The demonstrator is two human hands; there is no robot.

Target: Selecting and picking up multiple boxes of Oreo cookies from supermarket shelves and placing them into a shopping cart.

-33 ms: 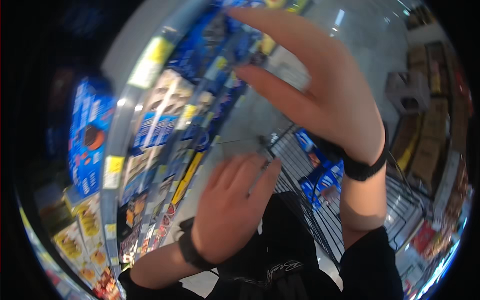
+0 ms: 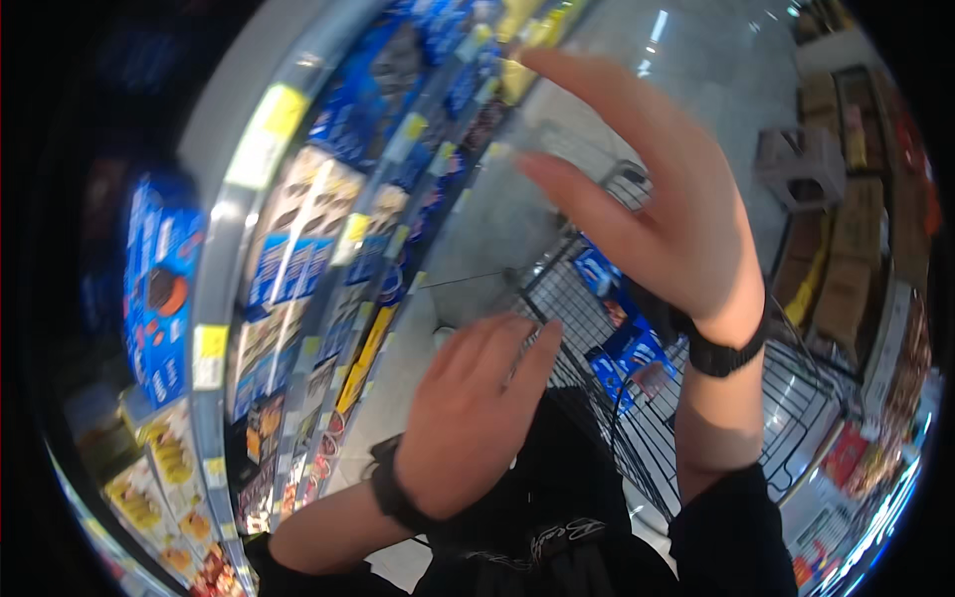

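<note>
My right hand (image 2: 662,189) is raised over the shopping cart (image 2: 786,398), its thumb and fingers spread wide with nothing between them. Its fingertips point toward the shelf, where blue packages (image 2: 368,85) stand in rows, and I cannot tell whether they touch any. Lower down, in front of my body, my left hand (image 2: 473,413) hangs empty, palm down, with the thumb apart from the loosely stretched fingers. Beneath my right wrist, blue packages (image 2: 632,358) lie in the wire cart, partly hidden by that hand. A black band circles each wrist.
Stocked store shelves with yellow and white price tags (image 2: 264,134) run along the left. A large blue box (image 2: 159,289) and yellow-white packages (image 2: 164,468) sit at the far left. On the right are a grey box (image 2: 801,169) and brown cartons (image 2: 846,308). Grey floor (image 2: 477,239) shows between shelf and cart.
My right hand has shifted slightly right and down in the picture, away from the shelf. My left hand has moved a little to the right. The shelves have slid slightly left in view.
</note>
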